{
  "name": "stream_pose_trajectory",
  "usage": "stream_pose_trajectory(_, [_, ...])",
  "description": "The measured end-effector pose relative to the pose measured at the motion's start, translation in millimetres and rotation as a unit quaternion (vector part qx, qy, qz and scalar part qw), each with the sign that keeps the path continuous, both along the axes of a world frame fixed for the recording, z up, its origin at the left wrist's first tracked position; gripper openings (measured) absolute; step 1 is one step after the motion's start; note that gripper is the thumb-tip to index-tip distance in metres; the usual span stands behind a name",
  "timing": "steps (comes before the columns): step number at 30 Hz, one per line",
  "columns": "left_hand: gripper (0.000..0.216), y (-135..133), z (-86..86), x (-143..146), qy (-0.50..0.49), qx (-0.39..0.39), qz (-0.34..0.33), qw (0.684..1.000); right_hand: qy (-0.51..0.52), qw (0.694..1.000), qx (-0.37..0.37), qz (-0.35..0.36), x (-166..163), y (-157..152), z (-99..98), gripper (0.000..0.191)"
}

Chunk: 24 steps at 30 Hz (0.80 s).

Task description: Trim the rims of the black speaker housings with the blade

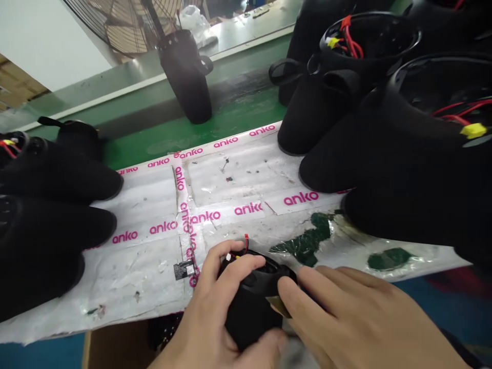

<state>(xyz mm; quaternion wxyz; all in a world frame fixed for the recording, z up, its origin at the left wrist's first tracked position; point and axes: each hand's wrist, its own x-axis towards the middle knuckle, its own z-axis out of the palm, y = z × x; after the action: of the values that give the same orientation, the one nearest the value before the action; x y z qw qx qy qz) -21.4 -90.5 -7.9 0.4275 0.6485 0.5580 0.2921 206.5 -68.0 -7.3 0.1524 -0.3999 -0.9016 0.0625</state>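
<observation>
Black housing in left hand, right hand at its rim

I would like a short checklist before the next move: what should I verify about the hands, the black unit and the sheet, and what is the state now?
1. Left hand has hold of the black unit: ok.
2. Right hand is at the unit's right side: ok.
3. Red plug stands up clear of the fingers: ok.
4. White plug is free of the left fingers: cannot tell, it sits right beside them.
5. Brown strip lies flat: cannot tell, the right hand partly covers it.
6. Sheet is whole: not ok, torn with green showing.
</observation>
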Motion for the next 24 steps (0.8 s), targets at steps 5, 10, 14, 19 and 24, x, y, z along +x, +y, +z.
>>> stream_pose_trajectory(5, [0.076,14.2,12.2,3.0,0.044,-0.023,-0.056,0.997,-0.064,0.998,0.012,0.002,11.0,9.4,15.0,0.028])
stream_pose_trajectory(10, [0.076,18.2,18.5,1.5,0.05,-0.034,-0.069,0.996,-0.087,0.996,0.002,0.014,16.4,12.7,18.0,0.017])
stream_pose_trajectory(14, [0.076,21.1,17.0,2.5,0.048,-0.038,-0.075,0.995,-0.09,0.996,-0.003,0.019,18.7,14.0,17.2,0.025])
stream_pose_trajectory(19, [0.079,21.3,14.2,2.6,0.046,-0.045,-0.081,0.995,-0.093,0.995,0.012,0.036,17.6,18.5,18.9,0.021])
stream_pose_trajectory(24, [0.074,19.0,11.5,2.9,0.061,-0.039,-0.087,0.994,-0.154,0.985,0.08,0.024,9.7,17.8,22.6,0.019])
